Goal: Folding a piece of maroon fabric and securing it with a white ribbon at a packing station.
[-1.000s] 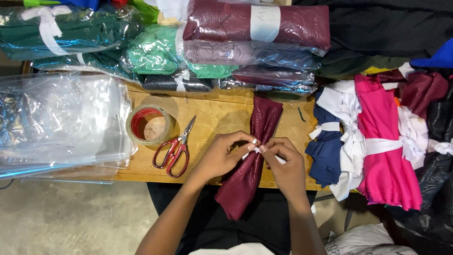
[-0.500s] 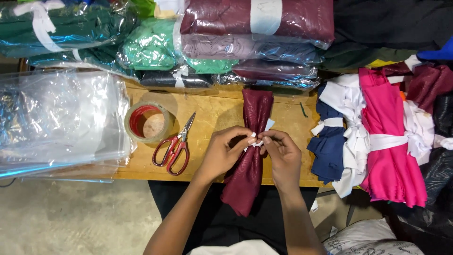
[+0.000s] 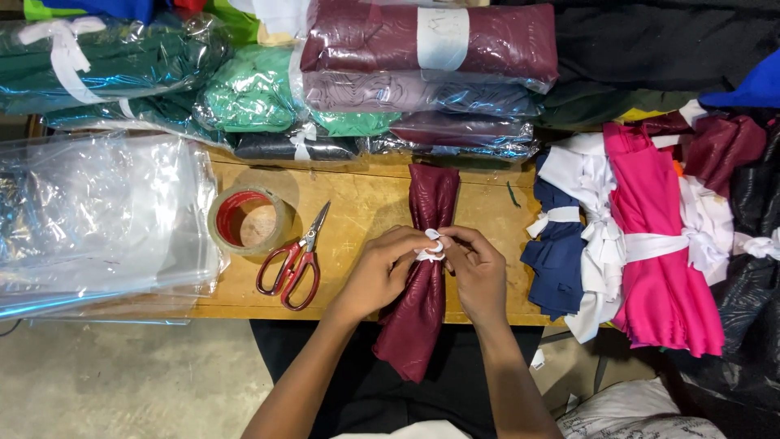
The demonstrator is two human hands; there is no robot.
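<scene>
Left hand (image 3: 380, 272) and right hand (image 3: 479, 272) both pinched shut on thin white fabric strip (image 3: 431, 246) around folded maroon cloth bundle (image 3: 422, 276), wooden desk (image 3: 366, 203), red-handled scissors (image 3: 294, 262) just left

A light wooden worktable (image 3: 357, 203) with a scratched, marked top fills the middle of the view, its near edge running straight across. Below that edge on the left lies a grey, mottled concrete floor (image 3: 122, 382), dull and dusty. Even, soft light falls from above with only faint shadows on the wood. No wall or window shows; the table's far side is hidden behind stacked goods.
</scene>
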